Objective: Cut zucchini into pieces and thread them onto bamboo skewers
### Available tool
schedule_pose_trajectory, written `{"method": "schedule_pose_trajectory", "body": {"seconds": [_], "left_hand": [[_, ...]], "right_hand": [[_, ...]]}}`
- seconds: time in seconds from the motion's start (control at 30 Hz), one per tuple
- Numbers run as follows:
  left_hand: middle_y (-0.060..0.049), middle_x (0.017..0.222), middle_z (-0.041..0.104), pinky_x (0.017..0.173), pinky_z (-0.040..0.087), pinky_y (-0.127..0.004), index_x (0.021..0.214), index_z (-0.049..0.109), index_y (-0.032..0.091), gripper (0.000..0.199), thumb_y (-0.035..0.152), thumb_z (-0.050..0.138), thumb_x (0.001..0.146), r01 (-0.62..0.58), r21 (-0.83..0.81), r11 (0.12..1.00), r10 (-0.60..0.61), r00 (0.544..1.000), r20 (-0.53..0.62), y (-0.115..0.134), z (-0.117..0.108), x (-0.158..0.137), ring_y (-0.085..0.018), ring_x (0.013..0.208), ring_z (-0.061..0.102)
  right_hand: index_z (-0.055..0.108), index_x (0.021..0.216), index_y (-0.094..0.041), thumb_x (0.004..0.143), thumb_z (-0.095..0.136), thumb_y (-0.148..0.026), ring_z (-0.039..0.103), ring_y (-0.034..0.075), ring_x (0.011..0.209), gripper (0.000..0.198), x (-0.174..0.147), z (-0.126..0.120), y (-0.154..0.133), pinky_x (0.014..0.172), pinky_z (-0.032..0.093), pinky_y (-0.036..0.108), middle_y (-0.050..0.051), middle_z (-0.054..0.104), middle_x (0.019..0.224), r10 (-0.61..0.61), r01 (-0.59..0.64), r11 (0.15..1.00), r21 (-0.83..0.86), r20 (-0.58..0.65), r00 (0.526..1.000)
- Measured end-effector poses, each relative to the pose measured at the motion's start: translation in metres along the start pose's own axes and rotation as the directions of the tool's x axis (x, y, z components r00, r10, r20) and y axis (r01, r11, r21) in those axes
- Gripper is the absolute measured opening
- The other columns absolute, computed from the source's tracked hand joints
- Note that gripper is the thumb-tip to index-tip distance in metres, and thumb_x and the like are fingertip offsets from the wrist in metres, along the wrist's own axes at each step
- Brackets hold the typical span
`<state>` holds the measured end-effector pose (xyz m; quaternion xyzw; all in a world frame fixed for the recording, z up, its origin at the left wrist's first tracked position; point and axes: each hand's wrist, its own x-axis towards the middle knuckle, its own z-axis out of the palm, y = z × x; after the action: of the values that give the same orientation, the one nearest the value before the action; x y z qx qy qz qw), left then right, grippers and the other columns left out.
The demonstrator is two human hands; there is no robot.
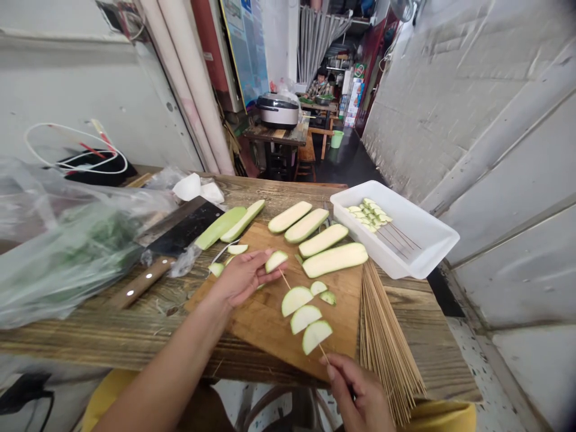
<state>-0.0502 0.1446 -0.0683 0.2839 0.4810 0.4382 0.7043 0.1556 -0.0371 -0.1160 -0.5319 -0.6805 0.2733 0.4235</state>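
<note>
Right hand (359, 391) pinching a bamboo skewer (323, 352) by its near end at bottom centre, left hand (246, 276) gripping a half-moon zucchini slice (276, 261) at its far end mid-frame, I, working from afar, seemingly brace both ends so the three threaded slices (306, 319) between stay steady.

Upper centre: a cooker (278, 113) on a table (294, 137), a grey curtain (314, 45), a green bucket (336, 140). Far left: bagged greens (90, 246).
</note>
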Motion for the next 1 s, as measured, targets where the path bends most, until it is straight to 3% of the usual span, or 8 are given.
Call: {"method": "schedule_pose_trajectory", "body": {"seconds": [0.4, 1.0], "left_hand": [[-0.013, 0.087, 0.071, 0.067, 0.058, -0.028, 0.085, 0.064, 0.008, 0.011, 0.015, 0.057, 0.082, -0.013, 0.011, 1.000, 0.013, 0.998, 0.058, 0.0004, 0.0039, -0.0069, -0.020, 0.079, 0.069], [-0.013, 0.092, 0.071, 0.073, 0.057, -0.029, 0.095, 0.067, 0.008, 0.019, 0.017, 0.062, 0.078, -0.040, 0.064, 0.997, 0.033, 0.994, 0.103, -0.0018, 0.0051, -0.0086, -0.021, 0.083, 0.068]], "right_hand": [[0.067, 0.101, -0.017, 0.087, 0.052, -0.015, 0.072, 0.016, 0.080, 0.021, -0.0039, -0.0011, 0.0045, 0.072, 0.055, 0.016, 0.008, 0.075, 0.090, -0.008, 0.008, 1.000, -0.022, -0.022, 1.000], [0.070, 0.098, -0.019, 0.087, 0.052, -0.018, 0.073, 0.018, 0.074, 0.021, -0.0032, 0.0001, 0.0023, 0.066, 0.056, 0.016, 0.008, 0.076, 0.085, -0.014, 0.011, 0.999, -0.032, -0.067, 0.998]]}}
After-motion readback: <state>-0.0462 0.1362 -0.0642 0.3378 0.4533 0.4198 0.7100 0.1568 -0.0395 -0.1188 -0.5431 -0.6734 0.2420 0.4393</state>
